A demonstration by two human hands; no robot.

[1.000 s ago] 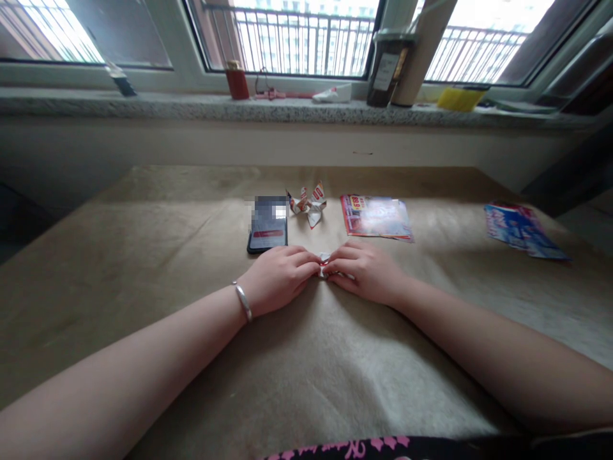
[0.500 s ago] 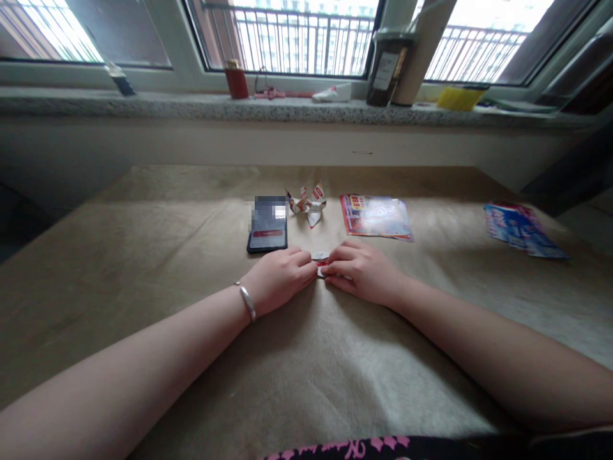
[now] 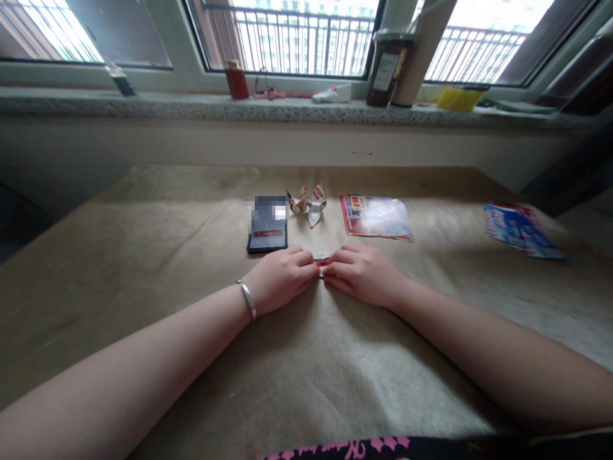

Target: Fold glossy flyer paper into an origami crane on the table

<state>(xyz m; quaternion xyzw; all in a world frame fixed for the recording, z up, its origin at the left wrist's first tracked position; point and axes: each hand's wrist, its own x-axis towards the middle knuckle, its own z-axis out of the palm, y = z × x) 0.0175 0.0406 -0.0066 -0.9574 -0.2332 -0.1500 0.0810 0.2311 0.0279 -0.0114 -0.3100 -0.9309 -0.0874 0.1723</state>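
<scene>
Between my two hands lies a small piece of folded paper (image 3: 322, 257), white with red print, mostly covered by fingers. My left hand (image 3: 282, 276), with a silver bracelet at the wrist, is closed on the paper's left side. From the right, my right hand (image 3: 361, 273) pinches its other side, fingertips almost meeting the left ones. Both hands rest low on the brown-covered table (image 3: 306, 370). Just beyond them stand folded paper shapes (image 3: 311, 207) with pointed tips. A smartphone (image 3: 269, 223) lies beside these, past my left hand, its screen lit and partly blurred.
A stack of colourful leaflets (image 3: 376, 217) lies beyond my right hand, and more blue leaflets (image 3: 524, 231) are spread at the far right. On the stone windowsill (image 3: 287, 112) stand a red container (image 3: 236, 80), a dark jar (image 3: 385, 70) and a yellow object (image 3: 460, 98).
My fingers have shifted slightly on the folded paper, and less of its near edge shows. The phone, paper shapes and leaflets have stayed put.
</scene>
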